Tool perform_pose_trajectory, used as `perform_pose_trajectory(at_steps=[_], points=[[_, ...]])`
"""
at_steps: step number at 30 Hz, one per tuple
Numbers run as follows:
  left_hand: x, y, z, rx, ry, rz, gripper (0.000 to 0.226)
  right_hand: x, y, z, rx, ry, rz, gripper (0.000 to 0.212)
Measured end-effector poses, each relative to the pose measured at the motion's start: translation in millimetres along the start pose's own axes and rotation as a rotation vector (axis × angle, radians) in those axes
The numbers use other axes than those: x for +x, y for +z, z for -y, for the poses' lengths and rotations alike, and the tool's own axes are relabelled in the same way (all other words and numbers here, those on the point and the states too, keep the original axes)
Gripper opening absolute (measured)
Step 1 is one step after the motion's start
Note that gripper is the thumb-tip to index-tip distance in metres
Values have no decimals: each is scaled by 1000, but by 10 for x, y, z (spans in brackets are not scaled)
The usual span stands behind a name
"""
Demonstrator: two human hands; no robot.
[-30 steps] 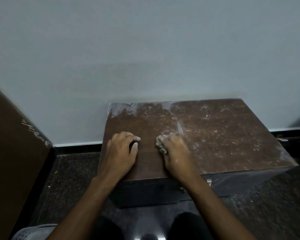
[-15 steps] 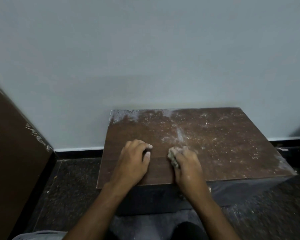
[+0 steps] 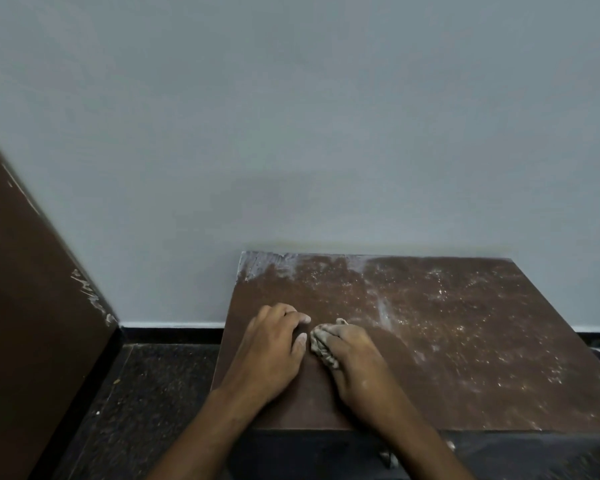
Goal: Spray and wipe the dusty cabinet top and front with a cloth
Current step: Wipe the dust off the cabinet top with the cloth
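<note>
Cabinet (image 3: pixel 430 341): a low brown box-shaped piece standing on the floor with its back edge against the wall; only the top and a dark strip of the front show.
Cabinet top: the left part near the hands looks darker and cleaner; white dust and streaks lie along the back left corner, down the middle and across the right half.
Cabinet front: in shadow along the bottom of the view, with a small metal fitting (image 3: pixel 388 457) showing just under the right forearm.
Cloth (image 3: pixel 321 344): a small, crumpled, pale grey wad, dusty, lying on the cabinet top left of the middle, mostly covered by the right hand.
Right hand (image 3: pixel 355 365): palm down on the cabinet top, fingers curled round the cloth and pressing it to the wood; pale dust shows on the knuckles and on the back of the hand.
Left hand (image 3: pixel 269 348): resting flat on the cabinet top just left of the cloth, fingers bent loosely with the tips on the wood, holding nothing; its thumb tip sits very close to the cloth, and contact cannot be told.
Forearms: both bare, reaching in from the bottom edge over the front of the cabinet.
Wall (image 3: pixel 291 116): plain pale grey, with a black skirting at its foot.
Floor (image 3: pixel 146 393): dark and speckled.
Brown panel (image 3: pixel 25 306): stands at the left, with white scuffs on its edge.
</note>
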State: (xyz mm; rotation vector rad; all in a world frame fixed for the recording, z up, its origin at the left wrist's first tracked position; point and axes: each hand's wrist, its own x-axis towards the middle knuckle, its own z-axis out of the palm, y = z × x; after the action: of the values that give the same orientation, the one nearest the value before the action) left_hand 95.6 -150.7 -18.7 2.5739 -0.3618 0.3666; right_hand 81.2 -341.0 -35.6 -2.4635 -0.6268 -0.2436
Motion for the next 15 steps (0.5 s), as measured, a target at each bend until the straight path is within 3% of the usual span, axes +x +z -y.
perform_pose_trajectory(at_steps=[3, 8, 11, 15], points=[[128, 10, 105, 34, 5, 10, 30, 297, -71, -260, -5, -18, 0, 36], [388, 21, 190, 80, 21, 59, 34, 920, 0, -557, -126, 177, -90, 28], [505, 19, 264, 97, 21, 49, 34, 790, 107, -320, -73, 52, -73, 24], [602, 52, 355, 84, 38, 34, 30, 516, 75, -150, -14, -150, 25, 35]])
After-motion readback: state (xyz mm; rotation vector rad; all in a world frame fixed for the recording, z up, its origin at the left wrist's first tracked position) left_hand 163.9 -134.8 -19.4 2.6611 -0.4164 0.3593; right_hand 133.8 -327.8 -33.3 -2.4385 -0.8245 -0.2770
